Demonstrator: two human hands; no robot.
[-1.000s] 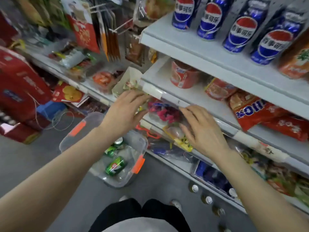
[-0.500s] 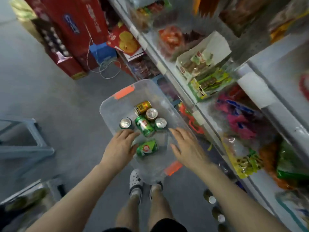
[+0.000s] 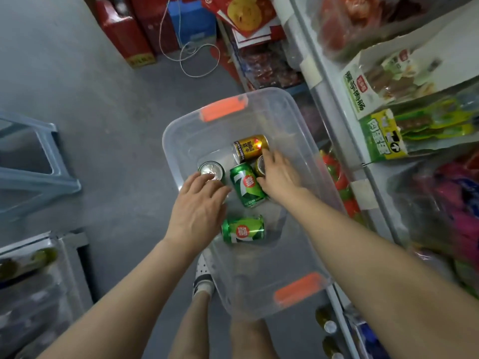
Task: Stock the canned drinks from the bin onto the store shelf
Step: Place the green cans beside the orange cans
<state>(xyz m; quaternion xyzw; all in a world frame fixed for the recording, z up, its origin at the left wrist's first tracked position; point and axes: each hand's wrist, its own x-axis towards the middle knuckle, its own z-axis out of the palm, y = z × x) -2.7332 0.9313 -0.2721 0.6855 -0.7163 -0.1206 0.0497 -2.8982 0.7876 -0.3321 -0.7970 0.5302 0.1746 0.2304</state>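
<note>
- Left hand (image 3: 199, 206): grip apart, fingers touching the upright silver-topped metal can (image 3: 211, 171) in the clear plastic bin (image 3: 178, 133).
- Right hand (image 3: 280, 177): grip apart, fingers over a second upright can (image 3: 259, 165).

The lone head camera looks steeply down, close over the bin (image 3: 259, 268), the blurred shelf (image 3: 329, 81) seemingly along its right.

Clear glossy plastic bin (image 3: 181, 130); shiny metal cans (image 3: 247, 183); matt concrete floor (image 3: 90, 86).

clear orange-handled bin (image 3: 181, 130) on the floor beside the shelf (image 3: 337, 107); inside, a gold can (image 3: 251, 147), middle green can (image 3: 247, 186) and near green can (image 3: 243, 229) lie sideways. a silver-topped can (image 3: 210, 170) stands upright.
</note>
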